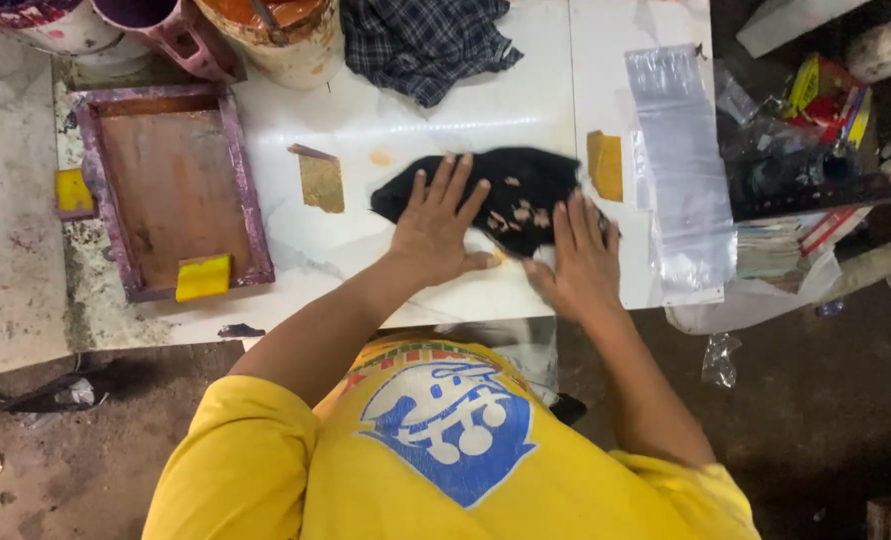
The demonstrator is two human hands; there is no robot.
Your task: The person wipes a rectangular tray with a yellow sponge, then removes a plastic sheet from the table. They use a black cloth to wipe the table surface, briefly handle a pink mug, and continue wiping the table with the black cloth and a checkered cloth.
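A small black cloth piece (pixel 525 182) with pale printed marks lies flat on the white table (pixel 485 110). My left hand (pixel 438 226) rests palm down on the cloth's left part, fingers spread. Over the cloth's right lower edge lies my right hand (pixel 581 255), flat, fingers together. Neither hand grips anything. My yellow shirt with a blue and white print fills the lower middle of the view.
A purple-stained wooden frame (pixel 170 190) with yellow blocks sits at left. Paint buckets (pixel 283 35) and a checked cloth (pixel 420 40) stand at the back. Two tan cards (pixel 321 180) flank the black cloth. Clear plastic bags (pixel 677 170) lie right, beside cluttered packets.
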